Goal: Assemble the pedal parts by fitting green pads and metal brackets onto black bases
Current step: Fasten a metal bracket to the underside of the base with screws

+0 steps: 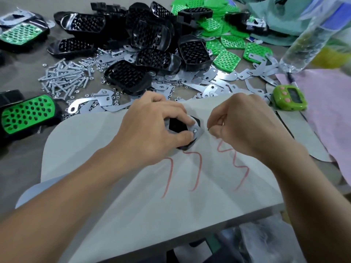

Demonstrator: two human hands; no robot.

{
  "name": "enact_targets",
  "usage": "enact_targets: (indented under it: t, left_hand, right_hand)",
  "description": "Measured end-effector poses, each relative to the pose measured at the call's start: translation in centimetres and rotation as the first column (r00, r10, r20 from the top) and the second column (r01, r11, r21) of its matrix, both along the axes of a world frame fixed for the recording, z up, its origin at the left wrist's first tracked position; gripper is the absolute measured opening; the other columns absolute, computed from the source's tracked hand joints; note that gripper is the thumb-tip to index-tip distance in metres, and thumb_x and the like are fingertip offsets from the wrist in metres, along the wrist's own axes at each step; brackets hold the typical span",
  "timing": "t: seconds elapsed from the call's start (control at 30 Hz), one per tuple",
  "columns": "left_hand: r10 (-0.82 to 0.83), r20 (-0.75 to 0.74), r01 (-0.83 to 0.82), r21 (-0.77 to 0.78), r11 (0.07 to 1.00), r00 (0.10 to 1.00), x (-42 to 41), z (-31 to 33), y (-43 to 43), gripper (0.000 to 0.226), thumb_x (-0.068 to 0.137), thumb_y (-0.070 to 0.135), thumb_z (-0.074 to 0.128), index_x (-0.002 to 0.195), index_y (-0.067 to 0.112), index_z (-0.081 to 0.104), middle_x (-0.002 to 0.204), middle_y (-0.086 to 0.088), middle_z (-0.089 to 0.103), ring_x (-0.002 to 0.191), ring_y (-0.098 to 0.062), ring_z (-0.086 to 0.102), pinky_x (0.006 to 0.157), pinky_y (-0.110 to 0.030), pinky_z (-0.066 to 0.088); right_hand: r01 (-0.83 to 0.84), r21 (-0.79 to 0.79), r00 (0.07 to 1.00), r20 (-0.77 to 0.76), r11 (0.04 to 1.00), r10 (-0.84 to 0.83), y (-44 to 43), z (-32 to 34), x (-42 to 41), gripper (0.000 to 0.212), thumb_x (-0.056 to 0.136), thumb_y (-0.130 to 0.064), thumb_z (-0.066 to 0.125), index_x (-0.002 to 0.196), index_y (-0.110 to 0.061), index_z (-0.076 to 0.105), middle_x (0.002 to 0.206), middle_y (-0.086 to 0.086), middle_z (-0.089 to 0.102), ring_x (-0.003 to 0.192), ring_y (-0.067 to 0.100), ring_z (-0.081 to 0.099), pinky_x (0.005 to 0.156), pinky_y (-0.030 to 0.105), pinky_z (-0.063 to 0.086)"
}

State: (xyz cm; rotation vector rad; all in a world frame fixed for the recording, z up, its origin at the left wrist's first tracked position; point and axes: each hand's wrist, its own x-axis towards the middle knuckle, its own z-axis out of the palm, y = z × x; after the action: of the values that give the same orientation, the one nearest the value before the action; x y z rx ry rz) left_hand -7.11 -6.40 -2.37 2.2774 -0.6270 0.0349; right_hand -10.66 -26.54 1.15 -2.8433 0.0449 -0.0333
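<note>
My left hand [153, 123] grips a black pedal base [177, 126] on the white sheet, thumb and fingers pressing a metal bracket [197, 132] onto it. A screw head shows on the bracket. My right hand [239, 122] hovers just right of the base, fingertips pinched together on something small that I cannot make out. Loose black bases [152, 35] are heaped at the back centre. Green pads [226, 59] lie to the back right. Flat metal brackets [212, 78] are scattered between the heaps and my hands.
Screws and nuts [64, 76] lie back left. Assembled green-and-black pedals sit at the left edge [26, 114] and far left [19, 33]. A green timer [290, 99], a clear plastic bottle [307, 38] and pink paper [326, 111] are on the right. The white sheet [171, 186] has red marks.
</note>
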Motion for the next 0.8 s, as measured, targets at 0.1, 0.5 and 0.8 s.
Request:
enact_targets:
  t: [0.1,0.5,0.8]
  left_hand:
    - [0.002,0.004,-0.002,-0.002,1.000,1.000,-0.06,0.01,0.01,0.021,0.068,0.045,0.082,0.089,0.045,0.078,0.100,0.035,0.067,0.106,-0.004,0.043,0.093,-0.025,0.037]
    - [-0.036,0.136,0.017,0.135,0.991,0.990,-0.08,0.18,-0.23,0.044,0.075,0.061,0.063,0.116,0.047,0.073,0.092,0.045,0.050,0.105,-0.007,0.038,0.089,-0.028,0.033]
    - [-0.097,0.098,0.080,0.168,0.983,0.990,0.20,0.23,0.47,0.051,0.073,0.056,0.064,0.123,0.046,0.070,0.118,0.031,0.064,0.110,-0.008,0.037,0.103,-0.038,0.038]
  right_hand:
    - [-0.021,0.035,1.000,0.000,0.999,0.021,0.00,-0.17,0.06,0.018,0.074,-0.016,0.073,0.065,-0.031,0.073,0.051,-0.010,0.062,0.063,0.009,0.059,0.061,0.028,0.051]
    - [0.004,0.086,1.000,0.000,0.996,-0.004,0.02,-0.41,0.04,0.017,0.075,-0.015,0.077,0.073,-0.032,0.077,0.047,-0.026,0.054,0.065,-0.010,0.054,0.057,0.003,0.039]
    - [-0.005,0.246,0.999,0.038,0.969,-0.004,-0.15,-0.13,-0.38,0.019,0.075,-0.013,0.080,0.069,-0.031,0.078,0.058,-0.024,0.063,0.065,-0.003,0.061,0.057,0.003,0.040]
